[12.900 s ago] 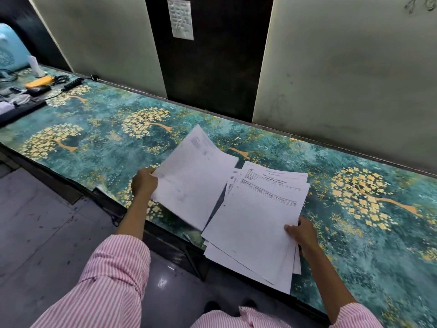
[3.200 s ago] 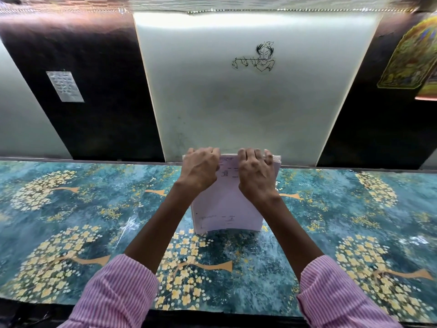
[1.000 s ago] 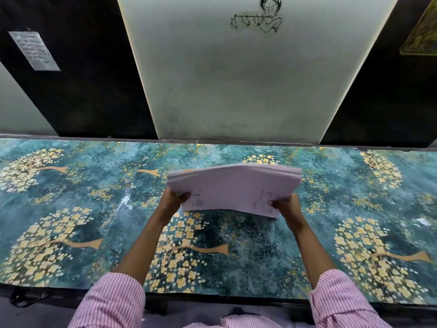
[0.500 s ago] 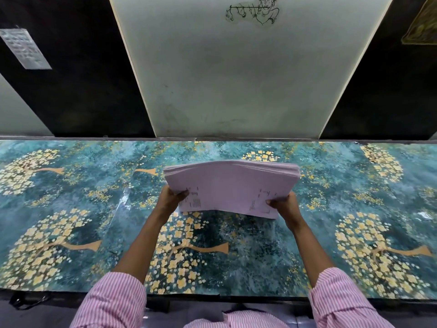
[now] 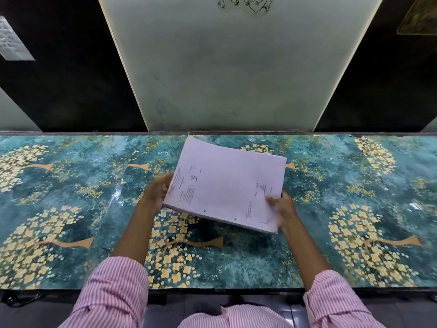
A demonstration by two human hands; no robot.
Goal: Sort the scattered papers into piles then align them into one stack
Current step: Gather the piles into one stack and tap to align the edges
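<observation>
One thick stack of white printed papers (image 5: pixel 227 185) is held a little above the middle of the counter, tilted with its face toward me. My left hand (image 5: pixel 157 194) grips its left edge, fingers hidden beneath the sheets. My right hand (image 5: pixel 282 210) holds the near right corner, thumb on top of the top sheet. The sheets' edges look aligned. No loose papers lie anywhere on the counter.
The counter (image 5: pixel 71 197) has a teal cover with yellow tree patterns and runs left to right. A pale wall panel (image 5: pixel 224 67) between dark panels stands right behind it. The counter's front edge lies close to my body.
The stack stood on its long edge, held at both ends. It has now tipped back toward flat with its face up, and my hands have shifted with it.
</observation>
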